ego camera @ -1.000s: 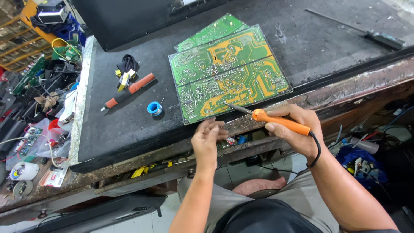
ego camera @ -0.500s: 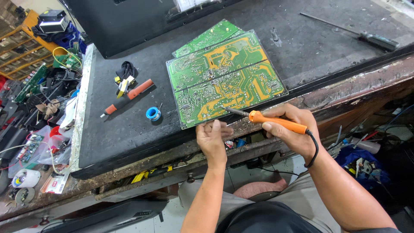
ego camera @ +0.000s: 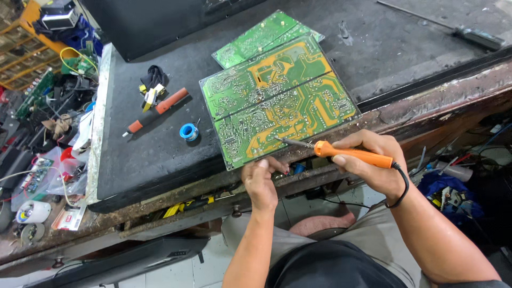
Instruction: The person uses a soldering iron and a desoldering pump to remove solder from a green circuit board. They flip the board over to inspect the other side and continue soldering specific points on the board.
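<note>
Now closer: iron (ego camera: 352, 154) tip rests on board (ego camera: 277, 101), right hand (ego camera: 373, 160) fingers wrapped round it; left hand (ego camera: 261, 178) pinches board's edge.

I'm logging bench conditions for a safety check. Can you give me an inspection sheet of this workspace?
Surface: black mat on a worn bench, scuffed and stained.
Job's things: large green circuit board, solder side up, overhanging the near edge; orange soldering iron, tip on the board.
Clutter: second green board partly beneath; blue solder spool; orange-handled tool; screwdriver far right.
Hands: left hand grips the board's near edge; right hand holds the iron.
Cables: black iron cord loops by the right wrist.
Surroundings: heaped parts and boards on the left; more clutter lower right.
</note>
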